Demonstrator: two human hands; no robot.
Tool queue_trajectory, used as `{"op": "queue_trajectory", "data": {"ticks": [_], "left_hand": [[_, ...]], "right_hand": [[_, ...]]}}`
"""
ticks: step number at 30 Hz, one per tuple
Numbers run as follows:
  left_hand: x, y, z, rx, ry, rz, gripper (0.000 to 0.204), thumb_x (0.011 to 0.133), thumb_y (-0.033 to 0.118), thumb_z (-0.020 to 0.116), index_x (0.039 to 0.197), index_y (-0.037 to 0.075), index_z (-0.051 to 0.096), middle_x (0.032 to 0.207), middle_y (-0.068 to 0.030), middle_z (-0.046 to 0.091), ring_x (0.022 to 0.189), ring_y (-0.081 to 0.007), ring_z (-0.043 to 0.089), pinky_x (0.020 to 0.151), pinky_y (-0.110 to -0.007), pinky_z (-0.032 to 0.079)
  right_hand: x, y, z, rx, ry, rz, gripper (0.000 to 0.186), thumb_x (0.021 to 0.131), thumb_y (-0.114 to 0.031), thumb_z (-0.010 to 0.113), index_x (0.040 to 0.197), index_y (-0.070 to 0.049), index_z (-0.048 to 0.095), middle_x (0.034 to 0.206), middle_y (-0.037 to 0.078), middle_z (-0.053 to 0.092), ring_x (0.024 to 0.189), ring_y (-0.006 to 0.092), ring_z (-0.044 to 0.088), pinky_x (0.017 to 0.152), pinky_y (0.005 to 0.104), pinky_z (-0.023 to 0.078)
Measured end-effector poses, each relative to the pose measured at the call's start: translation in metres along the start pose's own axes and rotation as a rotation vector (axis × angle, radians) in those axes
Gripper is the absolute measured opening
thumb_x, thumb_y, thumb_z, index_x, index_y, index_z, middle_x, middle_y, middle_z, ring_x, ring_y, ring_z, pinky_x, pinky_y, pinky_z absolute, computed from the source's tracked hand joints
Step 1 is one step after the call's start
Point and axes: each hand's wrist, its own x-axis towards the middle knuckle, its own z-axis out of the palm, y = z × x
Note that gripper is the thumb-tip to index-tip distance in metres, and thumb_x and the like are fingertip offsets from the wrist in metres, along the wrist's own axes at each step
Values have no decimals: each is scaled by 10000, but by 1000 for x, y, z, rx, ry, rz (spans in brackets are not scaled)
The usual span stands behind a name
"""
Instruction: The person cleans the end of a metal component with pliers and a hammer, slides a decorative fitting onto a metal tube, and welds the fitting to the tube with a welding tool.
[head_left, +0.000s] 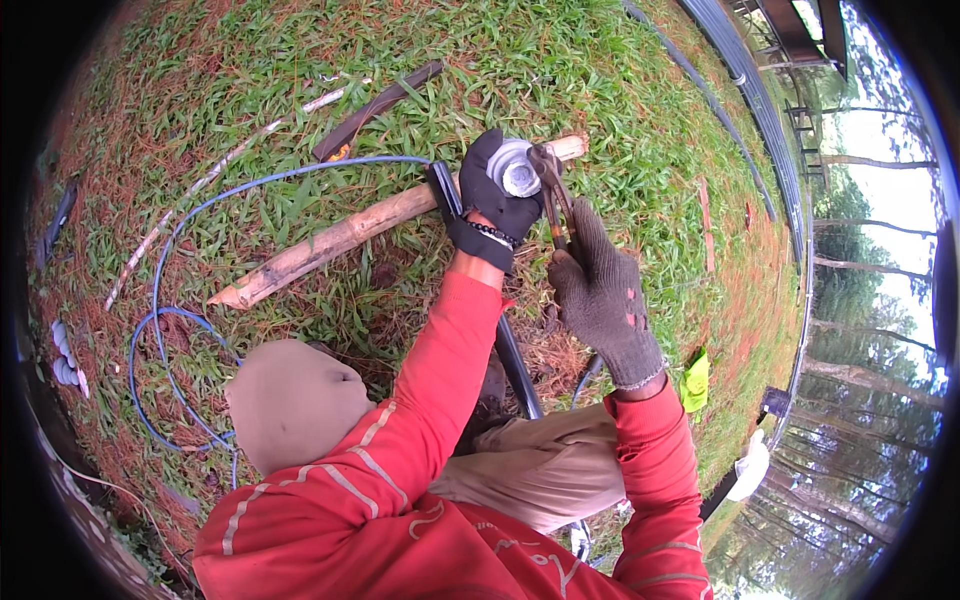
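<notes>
Left grip clasps a grey round fitting; right grip clenches pliers, their jaws at the fitting's rim.

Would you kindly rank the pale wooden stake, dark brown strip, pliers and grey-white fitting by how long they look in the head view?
1. Pale wooden stake
2. Dark brown strip
3. Pliers, partly covered by the right hand
4. Grey-white fitting

Grass: passable, twelve o'clock from left hand
Dark board: blocks ten o'clock
Wooden stake: bars eight-to-nine
Pliers: crowd three
</notes>
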Motion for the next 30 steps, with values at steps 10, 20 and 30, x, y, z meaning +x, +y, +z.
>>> {"op": "queue_trajectory", "data": {"ticks": [10, 20, 30], "left_hand": [[6, 5, -20, -138, -106, 92, 469, 935, 447, 741, 1100, 19, 643, 1061, -193, 700, 1042, -380, 692, 902, -526, 627], [-7, -9, -9, -228, -191, 88, 338, 1045, 361, 626, 1030, 25, 655, 1044, -191, 704, 1039, -374, 693, 1033, -529, 596], [-10, -21, -11, -142, -72, 166, 380, 1032, 407, 622, 1058, 30, 656, 1039, -172, 708, 1019, -368, 694, 942, -595, 598]], "right_hand": [[-3, 6, 7, 0, -77, -57, 591, 1008, -58, 655, 1565, 45, 490, 931, 237, 757, 823, 334, 799, 727, 423, 608], [-3, 6, 3, 105, -108, 81, 607, 995, -68, 669, 1559, 65, 487, 959, 267, 755, 835, 267, 794, 755, 409, 604], [-9, 1, 2, 93, -14, 95, 621, 992, -74, 661, 1563, 69, 464, 912, 244, 753, 822, 368, 787, 730, 457, 603]]}}
